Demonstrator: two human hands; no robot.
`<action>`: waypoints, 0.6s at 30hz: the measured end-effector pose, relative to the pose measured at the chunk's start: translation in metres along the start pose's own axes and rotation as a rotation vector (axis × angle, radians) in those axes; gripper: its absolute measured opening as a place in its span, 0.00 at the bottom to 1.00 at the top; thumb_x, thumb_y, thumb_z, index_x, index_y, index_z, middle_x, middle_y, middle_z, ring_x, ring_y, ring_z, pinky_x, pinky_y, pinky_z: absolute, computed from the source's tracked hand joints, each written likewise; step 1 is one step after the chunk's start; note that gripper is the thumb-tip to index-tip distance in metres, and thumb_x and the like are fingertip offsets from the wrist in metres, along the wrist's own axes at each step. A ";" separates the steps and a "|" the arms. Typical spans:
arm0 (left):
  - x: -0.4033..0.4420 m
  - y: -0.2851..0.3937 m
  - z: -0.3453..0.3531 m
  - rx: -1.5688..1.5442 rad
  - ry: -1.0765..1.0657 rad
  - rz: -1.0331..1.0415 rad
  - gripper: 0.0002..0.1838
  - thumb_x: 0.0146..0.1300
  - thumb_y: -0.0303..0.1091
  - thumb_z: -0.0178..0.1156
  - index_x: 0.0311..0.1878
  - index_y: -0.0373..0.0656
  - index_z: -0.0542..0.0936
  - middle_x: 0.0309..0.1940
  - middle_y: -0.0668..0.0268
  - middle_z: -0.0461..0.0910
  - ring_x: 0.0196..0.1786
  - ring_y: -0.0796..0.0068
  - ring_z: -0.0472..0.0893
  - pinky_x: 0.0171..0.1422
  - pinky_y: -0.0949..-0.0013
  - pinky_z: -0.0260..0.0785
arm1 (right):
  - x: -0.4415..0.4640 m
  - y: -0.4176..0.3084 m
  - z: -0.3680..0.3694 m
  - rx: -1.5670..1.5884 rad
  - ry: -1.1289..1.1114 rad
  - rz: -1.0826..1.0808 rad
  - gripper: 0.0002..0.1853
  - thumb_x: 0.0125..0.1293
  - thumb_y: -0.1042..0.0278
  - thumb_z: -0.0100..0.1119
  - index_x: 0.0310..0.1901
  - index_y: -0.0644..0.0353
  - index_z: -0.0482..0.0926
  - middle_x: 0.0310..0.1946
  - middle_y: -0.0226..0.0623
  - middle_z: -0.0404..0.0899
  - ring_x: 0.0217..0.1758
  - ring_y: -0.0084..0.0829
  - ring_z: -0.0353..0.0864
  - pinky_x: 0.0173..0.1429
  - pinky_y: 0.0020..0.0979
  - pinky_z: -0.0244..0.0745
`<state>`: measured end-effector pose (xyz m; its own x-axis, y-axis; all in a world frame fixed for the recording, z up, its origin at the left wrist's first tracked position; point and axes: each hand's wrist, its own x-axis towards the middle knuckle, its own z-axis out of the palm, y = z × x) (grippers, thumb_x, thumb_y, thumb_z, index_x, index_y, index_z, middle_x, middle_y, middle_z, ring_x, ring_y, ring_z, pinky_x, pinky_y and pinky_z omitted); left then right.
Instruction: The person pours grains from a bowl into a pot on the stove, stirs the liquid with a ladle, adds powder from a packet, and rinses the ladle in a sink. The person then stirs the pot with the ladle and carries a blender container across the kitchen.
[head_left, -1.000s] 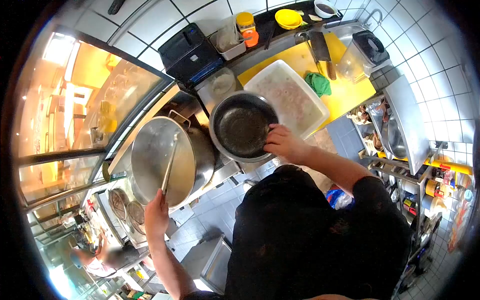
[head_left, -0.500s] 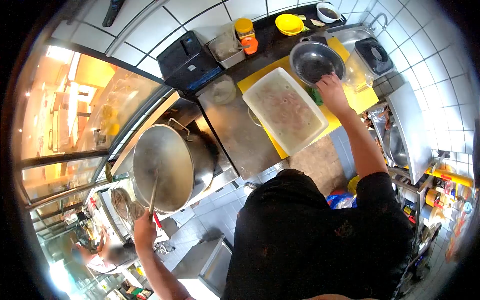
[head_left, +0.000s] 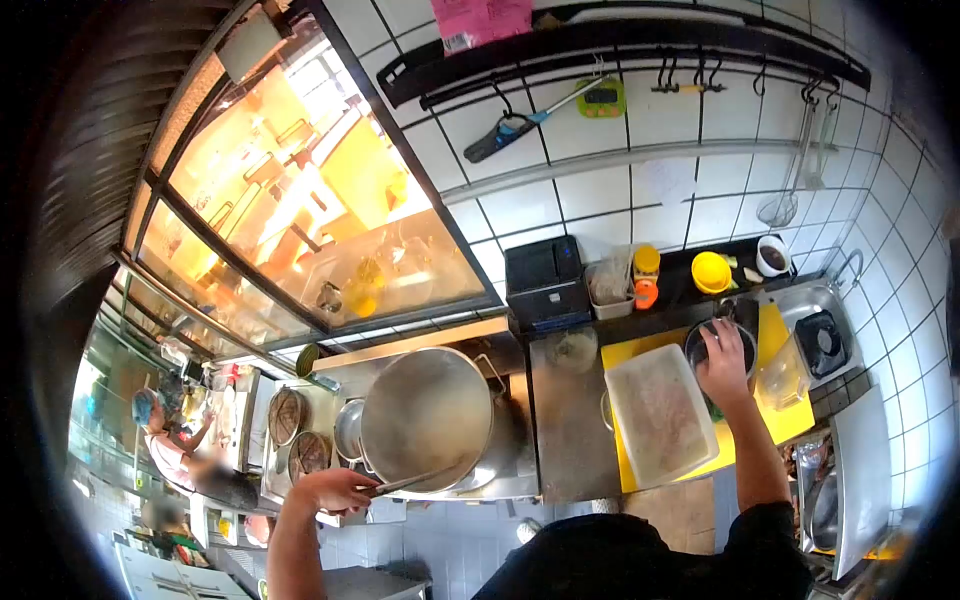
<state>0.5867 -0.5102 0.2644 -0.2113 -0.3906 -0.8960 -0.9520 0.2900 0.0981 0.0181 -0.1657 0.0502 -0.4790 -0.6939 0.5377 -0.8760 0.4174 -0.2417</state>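
My left hand (head_left: 335, 492) is closed around the handle of a long-handled utensil (head_left: 405, 482), whose far end dips into a large steel pot (head_left: 425, 410). Haze inside the pot blurs its contents, and the utensil's working end is hidden. My right hand (head_left: 727, 362) is over a dark metal bowl (head_left: 694, 350), its fingers stretched and apart; whether they touch the bowl's inside I cannot tell. Beside that bowl a white rectangular tub (head_left: 640, 388) holds cloudy liquid with pale pinkish pieces. Tub and bowl rest on a yellow board (head_left: 795, 420).
Left of the pot sit two baskets (head_left: 287, 415) and a smaller metal pot (head_left: 348, 430). Behind the board are a yellow bowl (head_left: 712, 272), jars (head_left: 646, 262) and a black box (head_left: 545, 282). A sink (head_left: 835, 300) is at right. Another person (head_left: 170, 450) stands at far left.
The camera view has swung up and left, bringing in the wall rack and window. My right hand now reaches further over the dark bowl, fingers spread. My left hand keeps hold of the utensil.
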 end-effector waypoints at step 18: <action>0.114 -0.006 0.085 0.409 0.929 0.052 0.11 0.65 0.30 0.54 0.47 0.37 0.79 0.33 0.49 0.86 0.40 0.48 0.87 0.43 0.51 0.81 | 0.399 -0.281 -0.239 0.360 0.485 -0.477 0.17 0.60 0.64 0.65 0.51 0.54 0.82 0.44 0.48 0.85 0.50 0.50 0.83 0.56 0.43 0.78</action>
<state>0.5874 -0.4827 0.1250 -0.5044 -0.8429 -0.1870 -0.8249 0.5345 -0.1840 0.0866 -0.4195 0.5254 -0.0392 -0.3812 0.9237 -0.9857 -0.1371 -0.0984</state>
